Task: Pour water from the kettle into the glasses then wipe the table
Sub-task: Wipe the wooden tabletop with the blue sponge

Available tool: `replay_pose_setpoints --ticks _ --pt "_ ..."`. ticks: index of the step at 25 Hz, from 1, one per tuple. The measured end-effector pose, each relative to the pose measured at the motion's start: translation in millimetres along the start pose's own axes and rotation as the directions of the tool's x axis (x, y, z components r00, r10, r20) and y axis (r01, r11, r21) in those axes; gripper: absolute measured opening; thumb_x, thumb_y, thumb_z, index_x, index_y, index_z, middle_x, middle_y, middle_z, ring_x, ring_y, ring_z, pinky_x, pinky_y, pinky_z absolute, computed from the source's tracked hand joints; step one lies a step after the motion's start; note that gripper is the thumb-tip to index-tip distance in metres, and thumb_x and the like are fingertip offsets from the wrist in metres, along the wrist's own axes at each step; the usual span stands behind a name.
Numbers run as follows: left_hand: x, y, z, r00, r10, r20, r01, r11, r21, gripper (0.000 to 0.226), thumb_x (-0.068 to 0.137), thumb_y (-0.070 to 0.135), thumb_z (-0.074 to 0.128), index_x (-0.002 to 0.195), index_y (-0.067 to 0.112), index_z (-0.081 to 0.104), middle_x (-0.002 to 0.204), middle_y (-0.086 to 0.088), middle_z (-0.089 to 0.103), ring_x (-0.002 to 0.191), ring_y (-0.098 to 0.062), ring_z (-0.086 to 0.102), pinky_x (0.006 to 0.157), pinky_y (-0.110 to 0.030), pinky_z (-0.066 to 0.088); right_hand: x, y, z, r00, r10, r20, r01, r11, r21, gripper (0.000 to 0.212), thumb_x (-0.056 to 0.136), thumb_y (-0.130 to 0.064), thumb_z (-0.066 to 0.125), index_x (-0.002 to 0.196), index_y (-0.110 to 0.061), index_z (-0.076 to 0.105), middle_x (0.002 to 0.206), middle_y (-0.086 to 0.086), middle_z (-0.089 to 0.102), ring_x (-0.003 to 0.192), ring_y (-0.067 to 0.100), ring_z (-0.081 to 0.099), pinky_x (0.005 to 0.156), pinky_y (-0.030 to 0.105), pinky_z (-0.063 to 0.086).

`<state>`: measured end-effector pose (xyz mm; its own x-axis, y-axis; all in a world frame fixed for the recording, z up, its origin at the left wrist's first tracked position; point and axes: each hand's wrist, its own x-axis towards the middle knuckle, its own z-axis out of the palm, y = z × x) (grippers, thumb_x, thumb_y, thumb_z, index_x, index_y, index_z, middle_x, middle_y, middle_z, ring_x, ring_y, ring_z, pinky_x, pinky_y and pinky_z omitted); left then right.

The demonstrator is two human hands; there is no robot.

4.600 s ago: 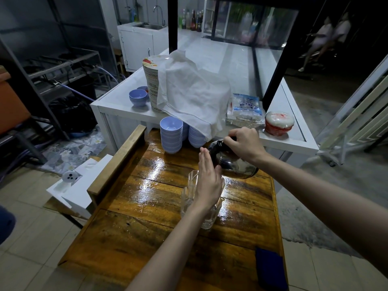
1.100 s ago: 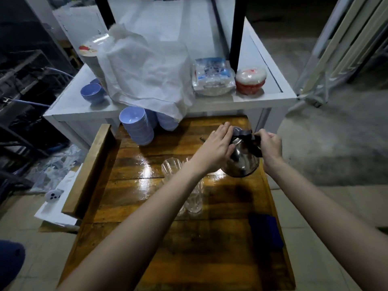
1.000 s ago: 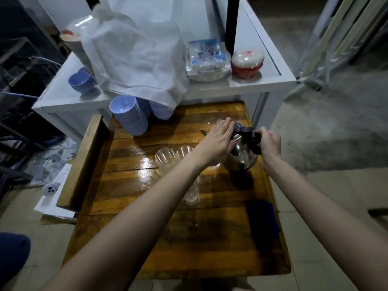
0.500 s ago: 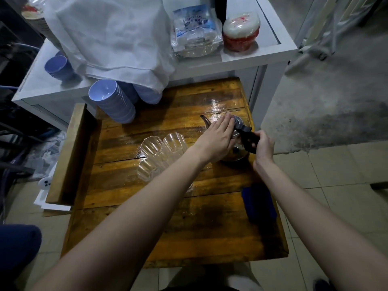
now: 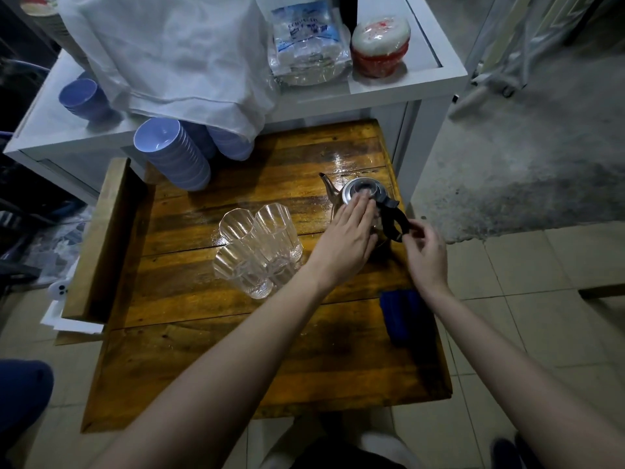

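Left hand [image 5: 345, 242] flat on kettle [image 5: 334, 199] lid [image 5: 368, 187], right hand [image 5: 426, 253] at its handle [image 5: 394, 220], grip unclear, beside glasses [image 5: 260, 245]

The table [image 5: 209, 350] is honey-brown planks with dark grain streaks and a wet shine. The kettle [image 5: 363, 192] is silvery steel, its handle [image 5: 392, 218] black. The glasses [image 5: 260, 252] are clear and ribbed. At four o'clock there's a deep blue cloth [image 5: 400, 316]. At eleven there are periwinkle bowls [image 5: 172, 157] and a white sheet [image 5: 169, 52], and at one a red tub [image 5: 378, 45] with a white lid.
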<state>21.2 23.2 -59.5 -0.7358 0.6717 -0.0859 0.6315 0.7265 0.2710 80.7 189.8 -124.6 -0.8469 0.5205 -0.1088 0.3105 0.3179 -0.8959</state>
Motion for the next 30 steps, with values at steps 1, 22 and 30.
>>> replay_pose_setpoints --ticks 1,22,30 --pt "-14 3 6 1.000 0.009 -0.014 -0.010 0.999 -0.039 0.060 0.103 0.036 0.021 0.152 0.009 -0.001 0.161 -0.010 -0.007 0.148 -0.020 -0.010 0.122 -0.036 -0.001 -16 10 -1 0.999 -0.035 -0.012 0.034 0.998 -0.050 0.035 0.094 -0.024 0.056 0.128 -0.017 0.055 0.123 -0.003 0.052 0.115 0.017 0.049 0.094 0.031 0.042" --pt "-345 -170 112 0.807 -0.563 -0.177 0.514 0.818 -0.258 0.051 0.100 0.027 0.041 0.147 0.011 0.030 0.159 -0.004 0.020 0.146 -0.010 0.009 0.120 -0.037 0.011 -95 89 39 0.977 -0.136 0.163 0.211 0.583 -0.784 0.068 0.098 -0.047 0.018 0.153 -0.005 0.019 0.161 0.019 0.017 0.149 0.032 0.010 0.121 0.049 0.011" --pt "-348 -250 105 0.721 -0.647 -0.248 0.585 0.760 -0.284 0.055 0.100 0.036 0.037 0.147 0.009 0.028 0.158 -0.010 0.022 0.147 -0.023 0.016 0.121 -0.045 0.010 -116 59 92 0.936 -0.237 0.262 0.353 0.584 -0.731 0.063 0.100 -0.045 0.019 0.152 -0.009 0.022 0.160 0.013 0.021 0.149 0.027 0.011 0.121 0.045 0.008"
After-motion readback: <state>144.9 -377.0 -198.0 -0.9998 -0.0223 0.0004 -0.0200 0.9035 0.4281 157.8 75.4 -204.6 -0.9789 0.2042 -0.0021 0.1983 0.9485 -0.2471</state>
